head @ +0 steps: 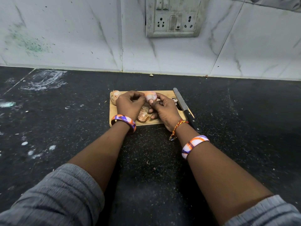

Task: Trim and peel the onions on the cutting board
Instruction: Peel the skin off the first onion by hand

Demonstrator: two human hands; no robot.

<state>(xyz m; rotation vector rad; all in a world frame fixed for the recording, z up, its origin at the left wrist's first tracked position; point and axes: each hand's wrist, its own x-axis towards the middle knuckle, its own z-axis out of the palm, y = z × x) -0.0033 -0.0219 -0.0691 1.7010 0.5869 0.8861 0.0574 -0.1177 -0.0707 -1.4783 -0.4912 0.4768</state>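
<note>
Dark speckled countertop (65,128), pale smears at left; wooden cutting board (112,111) on it; knife (185,108) along board's right edge.

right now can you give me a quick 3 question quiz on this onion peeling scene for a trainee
1. True or false: the knife is in the right hand.
2. Which onion is being peeled: A) the pale onion held between both hands, or B) the brown onion at the board's left edge?
3. Where do the loose skins lie?

Key
1. False. It lies along the right edge of the cutting board, its handle toward the person.
2. A. The left hand and right hand both hold it; the brown onion sits untouched.
3. On the board, below the hands.
</note>
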